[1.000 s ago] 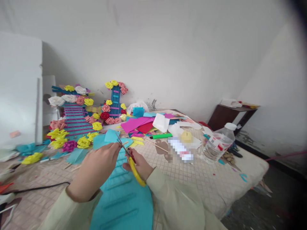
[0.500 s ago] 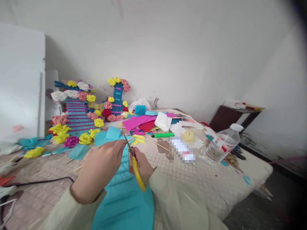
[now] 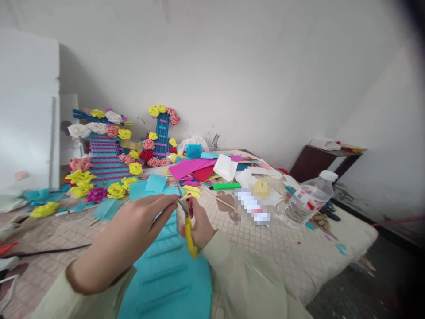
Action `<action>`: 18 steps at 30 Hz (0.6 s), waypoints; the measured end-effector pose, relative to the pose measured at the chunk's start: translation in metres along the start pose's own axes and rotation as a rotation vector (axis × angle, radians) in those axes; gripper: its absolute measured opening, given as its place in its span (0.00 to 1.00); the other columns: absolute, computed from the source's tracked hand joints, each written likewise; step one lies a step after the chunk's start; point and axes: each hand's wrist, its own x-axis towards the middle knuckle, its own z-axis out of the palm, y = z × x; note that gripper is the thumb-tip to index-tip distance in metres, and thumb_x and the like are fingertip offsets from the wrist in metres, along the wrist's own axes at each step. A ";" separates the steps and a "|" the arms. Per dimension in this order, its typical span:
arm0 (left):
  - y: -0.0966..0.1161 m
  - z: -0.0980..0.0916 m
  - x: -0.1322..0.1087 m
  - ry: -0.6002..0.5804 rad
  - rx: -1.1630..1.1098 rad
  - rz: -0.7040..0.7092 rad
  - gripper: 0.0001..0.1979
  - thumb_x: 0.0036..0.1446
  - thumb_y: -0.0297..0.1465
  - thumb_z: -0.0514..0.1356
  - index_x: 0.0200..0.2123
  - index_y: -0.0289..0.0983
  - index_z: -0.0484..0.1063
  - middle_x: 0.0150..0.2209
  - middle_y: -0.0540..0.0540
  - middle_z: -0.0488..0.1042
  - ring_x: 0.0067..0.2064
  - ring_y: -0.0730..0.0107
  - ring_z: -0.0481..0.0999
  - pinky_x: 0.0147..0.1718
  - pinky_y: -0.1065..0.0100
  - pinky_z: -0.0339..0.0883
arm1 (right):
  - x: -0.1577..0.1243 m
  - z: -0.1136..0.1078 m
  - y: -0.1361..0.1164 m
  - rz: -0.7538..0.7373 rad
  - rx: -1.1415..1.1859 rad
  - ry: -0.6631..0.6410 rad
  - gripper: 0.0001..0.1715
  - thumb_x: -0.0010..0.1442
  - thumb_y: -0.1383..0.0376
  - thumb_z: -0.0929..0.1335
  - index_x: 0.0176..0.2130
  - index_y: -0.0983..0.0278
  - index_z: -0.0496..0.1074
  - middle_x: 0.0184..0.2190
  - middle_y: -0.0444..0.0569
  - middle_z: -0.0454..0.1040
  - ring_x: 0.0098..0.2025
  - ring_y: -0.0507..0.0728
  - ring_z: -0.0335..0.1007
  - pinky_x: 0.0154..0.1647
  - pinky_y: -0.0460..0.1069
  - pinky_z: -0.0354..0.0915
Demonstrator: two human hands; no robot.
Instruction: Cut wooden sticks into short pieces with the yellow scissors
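Yellow-handled scissors are held in my right hand, their blades pointing up and away. My left hand has its fingers pressed together around a thin wooden stick, whose tip lies by the scissor blades. Below both hands a blue paper-covered piece with raised ridges lies on the table, its upper part partly hidden by my left hand.
Paper-flower decorations stand at the back left. Coloured paper sheets, a green marker and a loose stick lie beyond my hands. A water bottle stands right on the patterned table. A black cable runs at left.
My left hand has turned flatter, with its wrist lower and further left. The scissors have tilted more upright, and the stick shows more clearly at their blades.
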 end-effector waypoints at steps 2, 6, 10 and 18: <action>0.001 -0.001 -0.001 0.010 0.018 0.074 0.20 0.64 0.41 0.43 0.41 0.42 0.73 0.37 0.48 0.79 0.35 0.65 0.78 0.29 0.68 0.68 | -0.001 0.000 -0.003 -0.009 -0.003 0.027 0.20 0.42 0.61 0.67 0.35 0.59 0.56 0.28 0.41 0.55 0.28 0.52 0.52 0.26 0.47 0.59; 0.000 -0.004 -0.003 0.070 0.062 0.197 0.20 0.66 0.41 0.43 0.43 0.43 0.74 0.35 0.48 0.79 0.34 0.66 0.77 0.28 0.68 0.67 | -0.002 0.001 -0.003 -0.005 0.035 0.062 0.24 0.43 0.58 0.70 0.39 0.58 0.58 0.34 0.45 0.63 0.36 0.58 0.62 0.35 0.52 0.66; 0.000 -0.006 -0.004 0.168 0.107 0.319 0.18 0.67 0.37 0.45 0.42 0.43 0.74 0.35 0.48 0.79 0.34 0.69 0.77 0.29 0.69 0.68 | -0.004 0.000 0.003 -0.099 0.042 0.139 0.30 0.45 0.57 0.72 0.45 0.60 0.60 0.41 0.51 0.65 0.45 0.62 0.65 0.48 0.57 0.66; 0.003 -0.004 -0.003 0.260 0.189 0.456 0.13 0.66 0.32 0.48 0.39 0.38 0.71 0.32 0.47 0.77 0.31 0.69 0.76 0.25 0.69 0.67 | -0.006 0.002 0.010 -0.152 0.058 0.099 0.31 0.47 0.59 0.71 0.50 0.61 0.61 0.43 0.53 0.66 0.44 0.62 0.66 0.47 0.57 0.65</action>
